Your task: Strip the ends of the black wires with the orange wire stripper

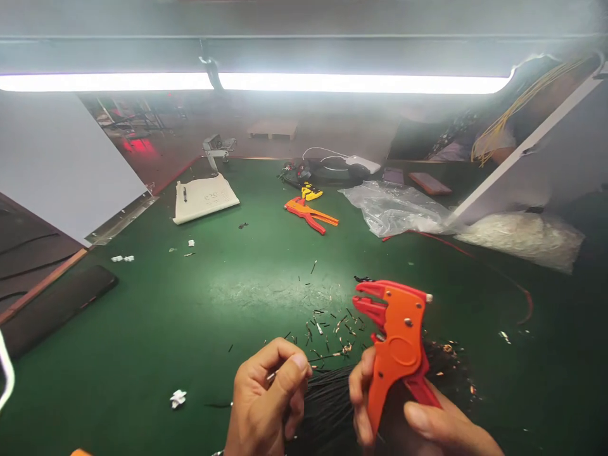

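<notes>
My left hand (270, 396) is closed in a pinch, thumb against forefinger, near the bottom centre. A thin dark wire shows at its fingertips and runs out at its left side. To its right, my right hand (408, 411) is wrapped round the handles of an orange and red wire stripper (401, 342). The tool stands upright with its jaws pointing left and parted, and no wire shows between them. A bundle of black wires (332, 396) lies beneath and between both hands. Short cut wire scraps (327, 329) are scattered just beyond them.
A second orange and red stripper (308, 214) lies mid-table beside a yellow-handled tool (310, 192). Notebook with pen (206, 199) at back left; plastic bag (396, 206) and filled bag (527, 237) at right. White connector (178, 399) at front left; black case (61, 304) at left edge.
</notes>
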Motion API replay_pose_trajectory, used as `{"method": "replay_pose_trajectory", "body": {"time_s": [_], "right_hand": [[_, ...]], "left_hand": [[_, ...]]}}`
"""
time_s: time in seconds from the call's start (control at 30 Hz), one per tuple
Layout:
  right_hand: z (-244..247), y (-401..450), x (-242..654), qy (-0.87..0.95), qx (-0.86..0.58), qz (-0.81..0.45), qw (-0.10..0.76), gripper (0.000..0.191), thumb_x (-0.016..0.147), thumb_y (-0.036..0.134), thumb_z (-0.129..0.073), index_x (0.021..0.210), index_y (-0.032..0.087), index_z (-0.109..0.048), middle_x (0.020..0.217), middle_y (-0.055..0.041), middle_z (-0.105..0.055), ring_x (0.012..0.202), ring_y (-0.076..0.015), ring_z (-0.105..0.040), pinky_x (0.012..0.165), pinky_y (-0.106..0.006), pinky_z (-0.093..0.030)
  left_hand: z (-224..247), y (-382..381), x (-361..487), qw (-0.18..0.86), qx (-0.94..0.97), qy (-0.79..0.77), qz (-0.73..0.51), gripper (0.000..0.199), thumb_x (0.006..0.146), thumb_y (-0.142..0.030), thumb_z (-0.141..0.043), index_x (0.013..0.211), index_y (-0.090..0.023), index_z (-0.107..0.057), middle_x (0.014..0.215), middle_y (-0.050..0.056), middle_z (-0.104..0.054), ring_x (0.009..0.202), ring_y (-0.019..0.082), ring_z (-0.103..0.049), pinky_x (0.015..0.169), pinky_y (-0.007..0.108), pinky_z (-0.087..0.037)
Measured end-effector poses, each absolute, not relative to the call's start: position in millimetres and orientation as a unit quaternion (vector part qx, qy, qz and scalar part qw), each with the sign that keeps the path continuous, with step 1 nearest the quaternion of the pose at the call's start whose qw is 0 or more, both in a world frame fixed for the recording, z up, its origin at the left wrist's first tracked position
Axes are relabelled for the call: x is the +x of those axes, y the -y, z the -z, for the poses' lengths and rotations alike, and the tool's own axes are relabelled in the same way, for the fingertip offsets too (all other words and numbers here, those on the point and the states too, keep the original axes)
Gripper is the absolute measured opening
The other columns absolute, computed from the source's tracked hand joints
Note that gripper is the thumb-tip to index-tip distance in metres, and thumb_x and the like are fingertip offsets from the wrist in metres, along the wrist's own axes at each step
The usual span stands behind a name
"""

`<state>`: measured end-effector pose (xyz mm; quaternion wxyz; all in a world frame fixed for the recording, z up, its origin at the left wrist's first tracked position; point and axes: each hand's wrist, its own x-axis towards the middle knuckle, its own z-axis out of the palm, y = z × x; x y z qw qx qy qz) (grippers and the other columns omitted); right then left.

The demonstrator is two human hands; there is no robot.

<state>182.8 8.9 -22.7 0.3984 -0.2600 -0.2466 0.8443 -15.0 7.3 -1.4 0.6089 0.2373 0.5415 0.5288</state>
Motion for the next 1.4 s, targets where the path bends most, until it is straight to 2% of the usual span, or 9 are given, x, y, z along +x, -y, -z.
{"method": "replay_pose_trajectory", "body": {"time_s": [0.1,0.17,0.43,0.67,0.9,1.03,1.13,1.27,1.4], "right_hand": [[17.2,-13.1,186.0,0.295,-0.282,-0.808,0.424,0.048,0.082,0.044,-0.071,0.124,0.023,-0.065,0.115,-0.0097,-0.073,0.084,-0.0228,-0.067,0.079,-0.037,-0.047],[15.5,-14.3,188.5,0.324,-0.284,-0.805,0.409,0.054,0.083,0.046,-0.069,0.131,0.021,-0.062,0.102,-0.01,-0.077,0.087,-0.0254,-0.067,0.086,-0.04,-0.045],[24.8,-12.8,191.6,0.297,-0.237,-0.852,0.36,0.051,0.075,0.036,-0.076,0.122,0.018,-0.069,0.114,-0.0104,-0.076,0.083,-0.0185,-0.07,0.078,-0.032,-0.047],[23.5,-13.9,189.2,0.242,-0.184,-0.889,0.342,0.045,0.078,0.034,-0.074,0.119,0.017,-0.071,0.121,-0.011,-0.075,0.086,-0.0206,-0.076,0.077,-0.031,-0.053],[14.9,-11.1,188.7,0.193,-0.179,-0.902,0.341,0.043,0.077,0.035,-0.077,0.116,0.016,-0.073,0.124,-0.0114,-0.076,0.087,-0.0206,-0.078,0.076,-0.03,-0.053],[8.5,-10.8,193.5,0.2,-0.197,-0.891,0.356,0.041,0.076,0.038,-0.076,0.111,0.017,-0.076,0.119,-0.0107,-0.078,0.084,-0.0199,-0.077,0.074,-0.029,-0.052],[8.6,-12.2,197.4,0.239,-0.212,-0.86,0.398,0.046,0.079,0.037,-0.071,0.121,0.02,-0.072,0.121,-0.0108,-0.076,0.083,-0.0218,-0.075,0.072,-0.031,-0.051],[11.4,-14.2,200.1,0.303,-0.252,-0.818,0.419,0.058,0.08,0.043,-0.069,0.135,0.027,-0.062,0.097,-0.007,-0.078,0.082,-0.024,-0.067,0.075,-0.037,-0.047],[9.5,-13.8,200.2,0.354,-0.33,-0.774,0.41,0.067,0.077,0.05,-0.073,0.137,0.024,-0.06,0.09,-0.0055,-0.075,0.081,-0.0234,-0.06,0.08,-0.037,-0.04]], "left_hand": [[4.5,-3.9,-10.9,0.565,0.323,-0.587,-0.481,0.04,0.074,-0.052,-0.078,0.059,-0.018,-0.062,0.045,-0.008,-0.035,0.042,0.006,-0.025,0.042,0.021,-0.018],[3.3,-3.0,-8.2,0.543,0.37,-0.595,-0.464,0.039,0.076,-0.05,-0.076,0.058,-0.018,-0.063,0.049,-0.006,-0.036,0.047,0.009,-0.029,0.046,0.023,-0.021],[0.3,-5.9,-6.2,0.544,0.393,-0.611,-0.42,0.035,0.078,-0.044,-0.071,0.057,-0.019,-0.059,0.056,-0.003,-0.044,0.055,0.013,-0.036,0.052,0.025,-0.027],[0.6,-4.6,-8.8,0.564,0.377,-0.608,-0.413,0.04,0.079,-0.053,-0.071,0.06,-0.021,-0.057,0.056,-0.003,-0.047,0.054,0.014,-0.039,0.049,0.024,-0.03],[8.8,-1.3,-5.6,0.462,0.449,-0.624,-0.441,0.039,0.085,-0.049,-0.067,0.06,-0.02,-0.06,0.056,-0.002,-0.047,0.054,0.013,-0.042,0.053,0.025,-0.03],[10.9,-2.0,-6.7,0.388,0.447,-0.661,-0.462,0.036,0.086,-0.045,-0.067,0.061,-0.021,-0.06,0.055,-0.004,-0.046,0.051,0.012,-0.039,0.051,0.025,-0.028],[8.3,-2.0,-3.6,0.38,0.439,-0.653,-0.487,0.03,0.085,-0.042,-0.07,0.063,-0.022,-0.066,0.055,-0.003,-0.051,0.051,0.013,-0.044,0.054,0.024,-0.034],[9.2,-0.7,2.9,0.383,0.463,-0.609,-0.518,0.015,0.083,-0.035,-0.074,0.072,-0.025,-0.078,0.064,0.001,-0.069,0.055,0.016,-0.058,0.061,0.025,-0.045],[11.1,0.4,3.7,0.31,0.477,-0.606,-0.556,0.01,0.083,-0.029,-0.073,0.075,-0.027,-0.077,0.067,-0.003,-0.07,0.058,0.014,-0.06,0.057,0.023,-0.044]]}}
